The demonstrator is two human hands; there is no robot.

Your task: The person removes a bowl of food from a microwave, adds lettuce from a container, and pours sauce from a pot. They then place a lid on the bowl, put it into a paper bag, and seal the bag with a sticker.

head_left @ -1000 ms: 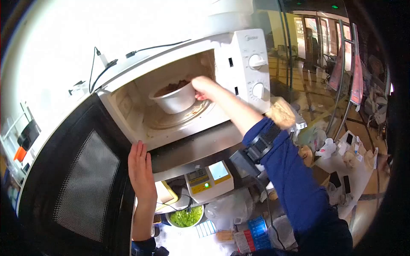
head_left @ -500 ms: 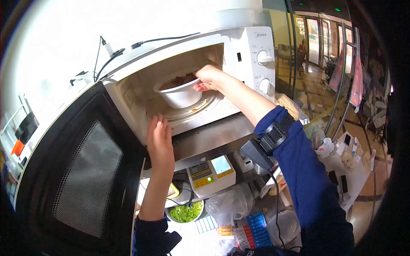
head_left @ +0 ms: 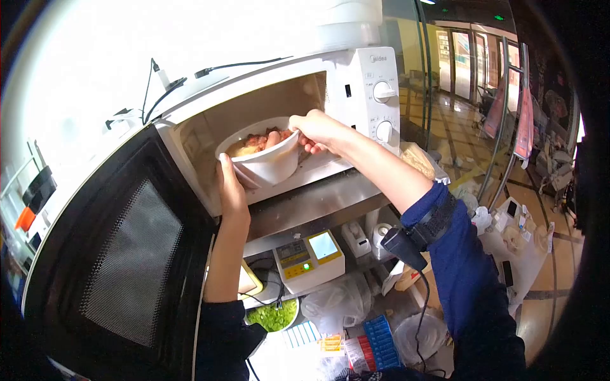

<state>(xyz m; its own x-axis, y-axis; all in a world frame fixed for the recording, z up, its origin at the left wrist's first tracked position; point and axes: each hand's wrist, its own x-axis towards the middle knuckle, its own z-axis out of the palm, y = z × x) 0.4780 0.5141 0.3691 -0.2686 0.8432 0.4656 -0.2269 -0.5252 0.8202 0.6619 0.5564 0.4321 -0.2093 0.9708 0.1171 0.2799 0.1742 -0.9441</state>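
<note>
A white bowl with reddish chunks of food is at the mouth of the open microwave, tilted a little towards me. My right hand grips its right rim, thumb on top and fingers curled below. At the bowl's left side, my left hand has its thumb against the rim; its other fingers are mostly hidden behind the bowl's wall. Both hands are closed on the bowl.
The microwave door hangs wide open at the left. Below the steel shelf stand a white and yellow device with a screen, a bowl of chopped greens and plastic bags. A cable dangles by my right wrist.
The bowl has come forward from the turntable towards the microwave's opening, and its contents show more. My left hand has moved up from beside the opening onto the bowl's left side.
</note>
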